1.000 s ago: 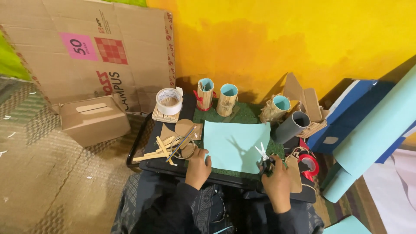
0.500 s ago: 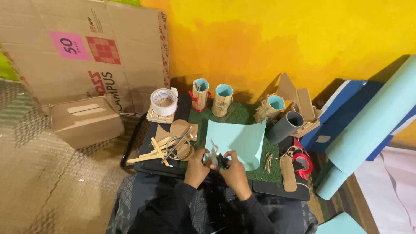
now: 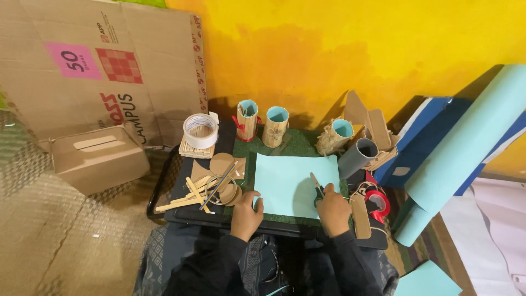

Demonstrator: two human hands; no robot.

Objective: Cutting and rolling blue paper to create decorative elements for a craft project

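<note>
Cutting work on paper, by the look of it, caught at the point of lining up the blades. Light blue sheet (image 3: 290,183) lying flat on the green mat (image 3: 298,143) in the middle of the small black table (image 3: 181,216), near edge toward the lap. Left hand (image 3: 246,214) curled at the sheet's lower left corner, fingers tucked down; pinching or merely pressing it flat, impossible to tell. Right hand (image 3: 333,209) wrapped tight around the handles of the scissors (image 3: 316,186), blades lying over the sheet's right part and pointing up and away (how far apart they stand, too small to make out). No cut line visible in the paper, so judged early in the step. Any cut from here: hold the corner steady, keep the sheet from sliding on the mat, bring the paper edge between the blades. Just left of the left hand, wooden sticks (image 3: 183,197) and cardboard discs; behind, a tape roll (image 3: 200,130), two paper-lined cardboard tubes (image 3: 247,119) and a grey pipe (image 3: 359,155). A big blue paper roll (image 3: 466,148) at the right, well apart.
</note>
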